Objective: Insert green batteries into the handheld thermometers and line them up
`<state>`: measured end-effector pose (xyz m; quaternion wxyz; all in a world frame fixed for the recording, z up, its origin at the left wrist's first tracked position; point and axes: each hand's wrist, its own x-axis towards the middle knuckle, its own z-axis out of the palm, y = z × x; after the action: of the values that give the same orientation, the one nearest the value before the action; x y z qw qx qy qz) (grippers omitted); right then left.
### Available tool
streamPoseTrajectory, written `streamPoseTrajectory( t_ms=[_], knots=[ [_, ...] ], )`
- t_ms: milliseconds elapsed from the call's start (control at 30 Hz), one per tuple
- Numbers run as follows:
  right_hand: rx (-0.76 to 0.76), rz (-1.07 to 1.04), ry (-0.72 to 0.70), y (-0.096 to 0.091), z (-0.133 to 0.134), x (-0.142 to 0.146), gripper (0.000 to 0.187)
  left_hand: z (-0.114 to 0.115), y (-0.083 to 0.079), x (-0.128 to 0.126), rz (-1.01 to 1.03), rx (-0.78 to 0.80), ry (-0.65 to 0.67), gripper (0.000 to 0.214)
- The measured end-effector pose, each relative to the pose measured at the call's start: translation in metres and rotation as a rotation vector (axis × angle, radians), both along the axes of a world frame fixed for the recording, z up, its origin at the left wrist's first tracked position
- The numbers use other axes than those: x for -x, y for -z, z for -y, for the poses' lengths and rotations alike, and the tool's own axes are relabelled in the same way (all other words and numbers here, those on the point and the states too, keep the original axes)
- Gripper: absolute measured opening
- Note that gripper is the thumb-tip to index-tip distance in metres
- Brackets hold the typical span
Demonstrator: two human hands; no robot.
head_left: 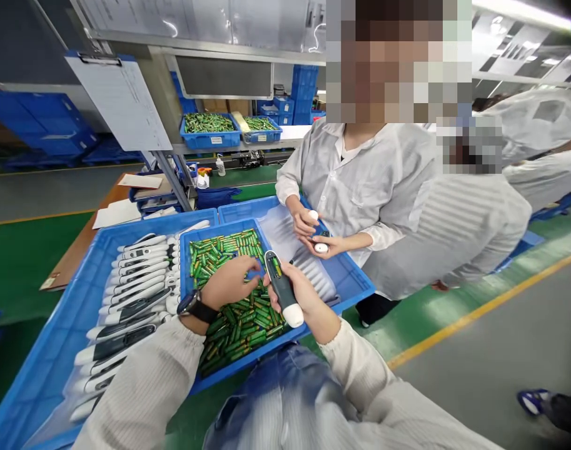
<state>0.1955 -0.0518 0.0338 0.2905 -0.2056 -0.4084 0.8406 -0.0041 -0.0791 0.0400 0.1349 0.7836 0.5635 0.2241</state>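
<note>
My right hand point(301, 287) is wrapped round a dark grey and white handheld thermometer point(285, 294), its white end toward me. The thermometer's back compartment is uncovered, and green batteries point(276, 265) show inside. Beside its upper end is my left hand point(231, 281), fingers bent and apart, with blue on the fingertips; I see nothing held in it. Below both hands lies a blue tray point(186, 262) full of loose green batteries point(247, 322). To the left, a larger blue tray point(45, 350) holds rows of similar white and grey thermometers point(135, 281).
Across the tray corner, a co-worker point(351, 181) in a white coat holds small white parts. A blue tray point(360, 287) there contains clear plastic packing. A clipboard point(126, 103) hangs at left. Battery bins point(210, 140) stand on the shelf behind. Other people work at right.
</note>
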Motion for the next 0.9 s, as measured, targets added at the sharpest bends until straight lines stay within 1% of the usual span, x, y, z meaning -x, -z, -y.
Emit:
streamPoseTrajectory(
  t_ms=[67,100,167,267,333,400,433,500,567,633,733,833,900],
  knots=[
    [0.023,0.008,-0.035,0.003,-0.002,-0.001,0.048,-0.001,0.009,0.001,-0.101,0.078,0.073,0.014],
    [0.023,0.002,-0.041,0.004,-0.002,-0.002,0.049,0.000,0.013,0.001,-0.140,0.096,0.083,0.015],
    [0.013,-0.021,-0.003,0.003,0.000,-0.002,0.044,0.000,0.017,0.000,-0.215,0.110,0.058,0.016],
    [0.004,-0.043,0.044,-0.003,0.006,-0.002,0.037,0.002,0.016,-0.004,-0.310,0.116,0.011,0.011],
    [0.007,-0.038,0.045,-0.006,0.008,-0.001,0.036,0.002,0.012,-0.005,-0.333,0.109,0.016,0.010],
    [0.026,-0.018,0.037,-0.006,0.007,-0.001,0.037,0.001,0.006,-0.004,-0.270,0.077,0.009,0.013],
    [0.044,-0.006,0.024,-0.004,0.006,-0.001,0.040,0.000,0.003,-0.004,-0.202,0.039,-0.023,0.015],
    [0.072,-0.004,-0.002,0.000,0.002,0.000,0.046,0.000,-0.003,-0.003,-0.007,-0.084,-0.142,0.021],
    [0.070,-0.034,0.003,0.005,0.000,0.000,0.049,0.000,-0.009,-0.003,0.201,-0.230,-0.269,0.024],
    [0.059,-0.052,0.023,0.008,-0.001,0.001,0.047,0.003,-0.014,-0.007,0.360,-0.316,-0.314,0.024],
    [0.087,-0.039,0.018,0.006,-0.001,0.003,0.043,0.008,-0.018,-0.015,0.452,-0.320,-0.262,0.024],
    [0.111,-0.050,0.043,0.001,0.001,0.004,0.040,0.010,-0.018,-0.022,0.455,-0.285,-0.194,0.023],
    [0.114,-0.017,0.043,-0.003,0.003,0.004,0.042,0.010,-0.017,-0.025,0.452,-0.277,-0.179,0.022]
  ],
)
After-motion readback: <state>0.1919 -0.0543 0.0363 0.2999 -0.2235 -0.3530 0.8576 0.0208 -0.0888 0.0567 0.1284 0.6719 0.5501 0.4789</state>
